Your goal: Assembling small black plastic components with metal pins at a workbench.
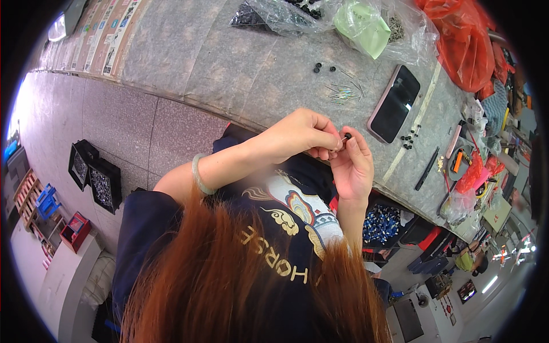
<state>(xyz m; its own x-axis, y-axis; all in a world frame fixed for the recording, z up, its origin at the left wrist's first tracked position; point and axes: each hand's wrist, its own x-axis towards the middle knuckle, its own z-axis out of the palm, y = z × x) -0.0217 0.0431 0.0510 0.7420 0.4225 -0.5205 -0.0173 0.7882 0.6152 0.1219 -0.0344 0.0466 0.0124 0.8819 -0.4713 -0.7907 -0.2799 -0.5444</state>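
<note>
Above the near edge of the table, my two hands meet fingertip to fingertip. A small black round cap is pinched between the thumb and finger of my right hand. My left hand, with a pale bangle on its wrist, is closed on a thin metal pin that points at the cap; the fingers hide most of it. Beyond the hands lies a loose pile of thin metal pins, and near it several black caps. Right of the phone sits a small group of pins with black caps.
A phone lies dark-screened on the grey-covered table. At the back are a clear bag of black parts, a green sheet and a red bag. A black pen-like tool lies right. Blue-and-white parts fill a box below.
</note>
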